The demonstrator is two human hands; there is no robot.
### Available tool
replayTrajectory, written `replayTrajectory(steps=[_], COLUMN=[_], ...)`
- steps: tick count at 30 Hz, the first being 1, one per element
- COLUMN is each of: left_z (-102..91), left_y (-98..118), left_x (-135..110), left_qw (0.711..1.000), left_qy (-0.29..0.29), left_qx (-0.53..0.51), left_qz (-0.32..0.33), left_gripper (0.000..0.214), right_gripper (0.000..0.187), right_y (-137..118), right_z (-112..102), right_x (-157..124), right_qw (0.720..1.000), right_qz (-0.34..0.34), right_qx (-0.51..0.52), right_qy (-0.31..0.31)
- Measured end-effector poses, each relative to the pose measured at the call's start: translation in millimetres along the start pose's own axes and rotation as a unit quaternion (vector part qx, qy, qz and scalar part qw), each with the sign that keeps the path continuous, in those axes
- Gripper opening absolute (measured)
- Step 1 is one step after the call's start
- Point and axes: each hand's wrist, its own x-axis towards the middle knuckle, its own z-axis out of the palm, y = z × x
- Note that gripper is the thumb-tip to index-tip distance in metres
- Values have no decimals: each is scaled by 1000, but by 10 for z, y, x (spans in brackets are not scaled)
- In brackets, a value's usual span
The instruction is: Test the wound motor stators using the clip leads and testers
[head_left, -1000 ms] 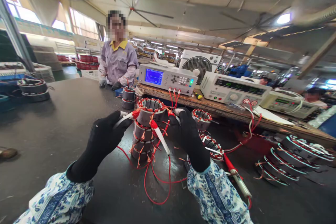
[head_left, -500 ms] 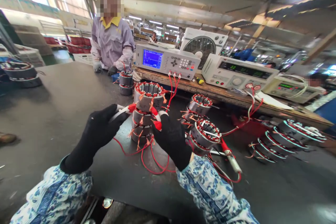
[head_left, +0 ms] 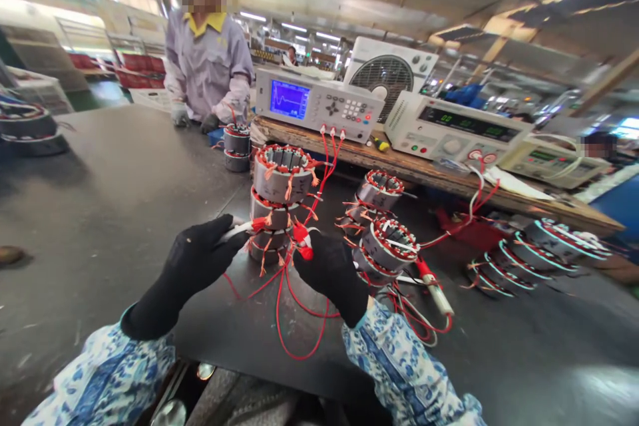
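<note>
The dark desk (head_left: 124,176) is carrying an upright stack of wire-wound metal rings (head_left: 283,184). In front, the black-gloved right hand (head_left: 333,273) is standing at its right, fingers grasping red-tipped clips (head_left: 301,233). The left hand (head_left: 200,269) is standing opposite, fingers grasping a white-handled clip (head_left: 236,231) beside the lower rings. Thin red leads (head_left: 301,359) are looping below.

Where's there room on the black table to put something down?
There's a mostly bare patch of table between the far-left rings and the left hand. Another is bordered by the right sleeve and the far-right rings. It's crowded around the middle ring stack, where red wires loop, and beside the right hand, with more rings and a probe.
</note>
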Motion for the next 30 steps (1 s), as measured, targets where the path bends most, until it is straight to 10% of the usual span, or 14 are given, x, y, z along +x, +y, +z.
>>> replayTrajectory(steps=[8,22,30], left_z=[-54,-52,-66], left_y=[53,41,49], left_x=[5,17,19], left_qw=[999,999,999], left_qy=[29,37,31], left_qx=[17,-3,-14], left_qz=[10,15,30], left_gripper=[40,39,42], right_gripper=[35,23,28], right_y=[228,455,438], right_z=[-238,163,145], right_x=[147,202,183], right_qw=[995,988,987], right_qz=[17,43,72], right_qx=[59,106,113], right_qy=[-85,100,86])
